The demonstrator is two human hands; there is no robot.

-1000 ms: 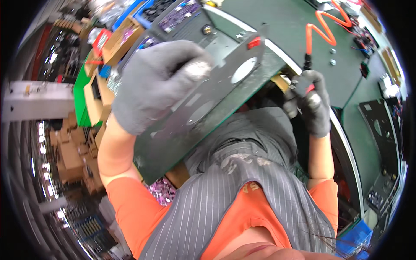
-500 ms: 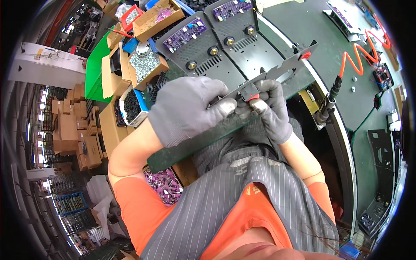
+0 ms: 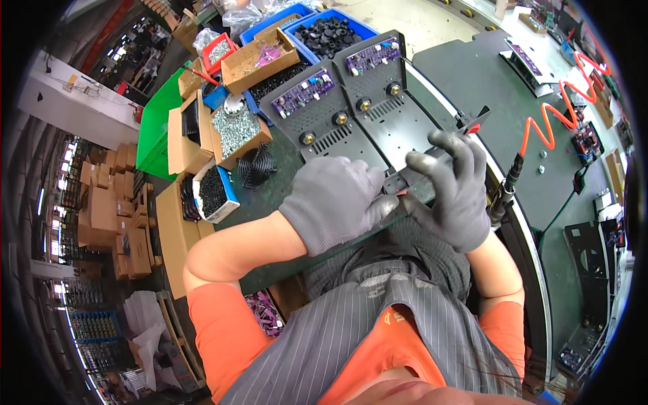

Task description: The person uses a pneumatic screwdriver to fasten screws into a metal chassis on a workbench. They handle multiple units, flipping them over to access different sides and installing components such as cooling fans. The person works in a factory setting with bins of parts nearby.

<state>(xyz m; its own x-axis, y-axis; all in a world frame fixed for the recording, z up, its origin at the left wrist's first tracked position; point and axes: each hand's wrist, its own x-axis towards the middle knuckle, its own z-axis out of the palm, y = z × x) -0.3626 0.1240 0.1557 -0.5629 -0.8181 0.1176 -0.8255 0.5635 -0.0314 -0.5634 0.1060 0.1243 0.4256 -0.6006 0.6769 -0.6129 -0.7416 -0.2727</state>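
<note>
My left hand point(image 3: 337, 202), in a grey glove, is closed around the near left end of a narrow dark metal panel. A small black part with a red edge point(image 3: 398, 184) sits on the panel beside my left thumb. My right hand point(image 3: 453, 192), gloved too, hovers over the panel with its fingers apart and bent; its palm side is hidden. Beyond the right fingers the panel's far end shows a second red piece point(image 3: 474, 128). Just past the hands stand two dark perforated metal housings point(image 3: 324, 145), each bearing a purple circuit board point(image 3: 304, 96) and round brass-coloured fittings.
At left are a carton of silver screws point(image 3: 237, 131), a box of small black parts point(image 3: 212, 192), a coiled black grille point(image 3: 256, 167) and a green bin point(image 3: 154, 145). Blue bins point(image 3: 331, 34) stand behind. A screwdriver on an orange coiled cord point(image 3: 507, 185) is at right.
My right hand's fingers have come off the red-edged black part and spread apart. Both hands and the panel sit further right in the picture; the view has shifted too.
</note>
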